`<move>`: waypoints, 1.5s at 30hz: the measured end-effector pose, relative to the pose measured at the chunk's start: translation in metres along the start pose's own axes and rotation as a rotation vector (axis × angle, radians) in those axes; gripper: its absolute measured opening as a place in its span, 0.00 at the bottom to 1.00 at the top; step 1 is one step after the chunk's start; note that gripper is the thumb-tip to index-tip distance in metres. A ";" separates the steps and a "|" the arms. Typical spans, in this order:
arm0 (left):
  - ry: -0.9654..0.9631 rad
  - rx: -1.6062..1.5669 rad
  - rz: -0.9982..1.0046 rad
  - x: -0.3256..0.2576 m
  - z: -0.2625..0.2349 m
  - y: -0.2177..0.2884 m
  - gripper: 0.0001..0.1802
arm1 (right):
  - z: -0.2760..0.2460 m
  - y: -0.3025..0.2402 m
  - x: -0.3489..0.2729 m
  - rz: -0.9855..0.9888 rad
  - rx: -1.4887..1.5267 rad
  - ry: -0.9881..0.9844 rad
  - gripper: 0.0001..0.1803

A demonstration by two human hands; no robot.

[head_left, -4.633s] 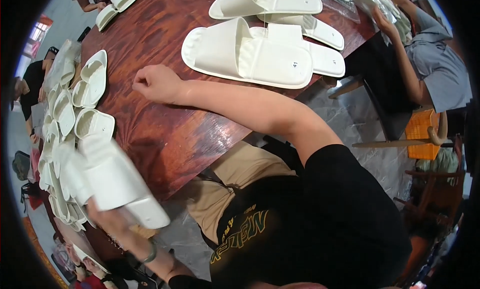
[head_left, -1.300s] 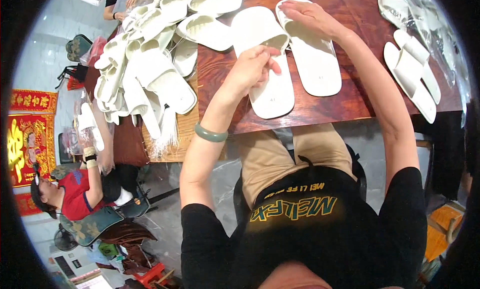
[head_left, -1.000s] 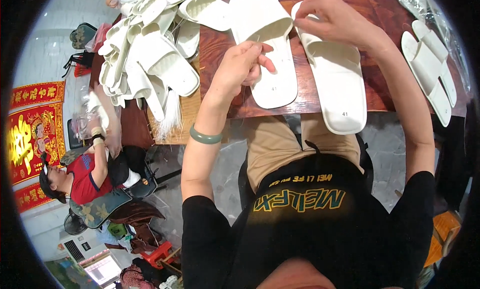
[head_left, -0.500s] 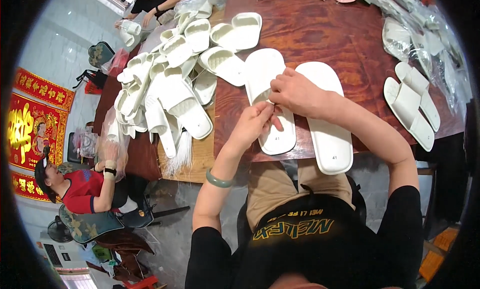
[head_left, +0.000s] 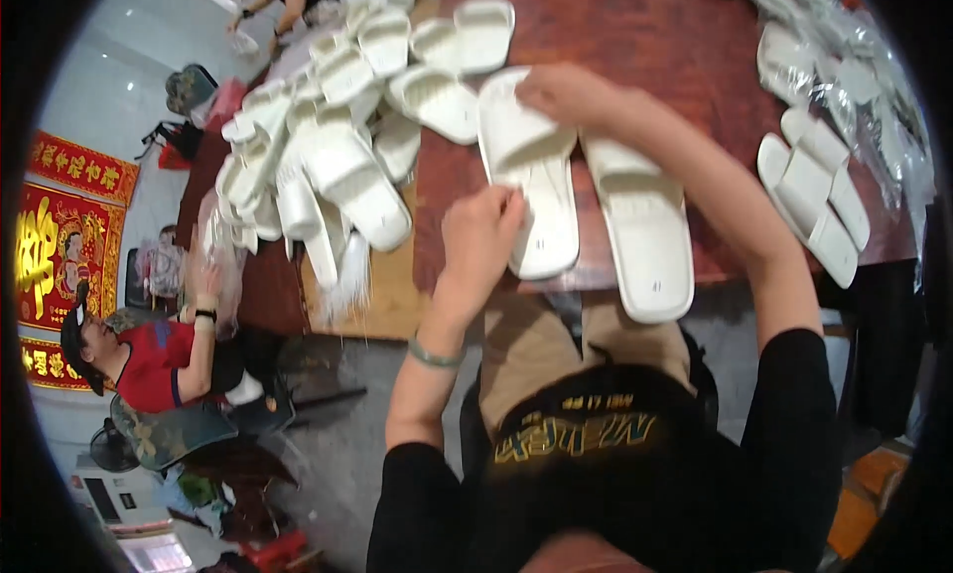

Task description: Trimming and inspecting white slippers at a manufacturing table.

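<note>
Two white slide slippers lie on the table before me, toes pointing away: a left one [head_left: 549, 237] and a right one [head_left: 652, 250]. My left hand [head_left: 478, 237] is closed beside the left slipper's footbed, fingertips together just below its strap. Whatever those fingers pinch is too small to make out. Over the toe end of that same slipper is my right hand [head_left: 571, 94], its fingers bent and smeared by motion. My right forearm crosses above the right slipper and hides its toe part.
A heap of white slippers [head_left: 342, 166] covers the table's left side, with a bundle of thin white strands [head_left: 347, 287] near its edge. Another pair [head_left: 809, 196] lies at right, below plastic-wrapped slippers [head_left: 844, 76]. A person in red [head_left: 164, 372] sits at left; another is partly visible at the far left.
My hands, together at the left slipper's strap before, are now apart. The right hand has moved away toward the toe, and the left has drawn back slightly left. The view has shifted a little.
</note>
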State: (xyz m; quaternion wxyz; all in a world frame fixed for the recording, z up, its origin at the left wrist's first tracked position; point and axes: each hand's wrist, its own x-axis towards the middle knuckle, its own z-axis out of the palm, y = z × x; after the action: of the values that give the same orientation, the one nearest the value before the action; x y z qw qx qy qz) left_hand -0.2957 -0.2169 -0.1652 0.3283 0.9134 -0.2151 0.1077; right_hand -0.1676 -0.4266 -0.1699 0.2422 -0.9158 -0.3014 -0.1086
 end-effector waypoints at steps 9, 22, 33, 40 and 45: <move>0.131 0.236 0.026 -0.003 0.022 0.000 0.12 | -0.016 -0.010 -0.003 0.203 0.397 -0.218 0.12; 0.185 0.538 0.379 0.014 0.050 -0.007 0.11 | -0.028 -0.027 0.001 0.405 0.560 -0.510 0.20; 0.210 0.455 0.326 0.016 0.053 -0.006 0.10 | -0.010 -0.011 -0.005 0.549 0.860 -0.292 0.14; 0.134 0.313 0.253 0.009 0.044 0.001 0.05 | -0.013 -0.009 -0.008 0.481 0.783 -0.046 0.15; 0.033 0.268 0.223 -0.005 0.019 0.019 0.05 | -0.034 -0.001 -0.016 0.603 0.877 0.138 0.12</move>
State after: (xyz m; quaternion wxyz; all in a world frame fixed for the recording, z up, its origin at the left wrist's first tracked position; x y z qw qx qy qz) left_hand -0.3081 -0.2404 -0.1705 0.1931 0.9175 -0.2936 0.1860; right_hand -0.1827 -0.4510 -0.1458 0.6418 -0.7653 -0.0253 0.0418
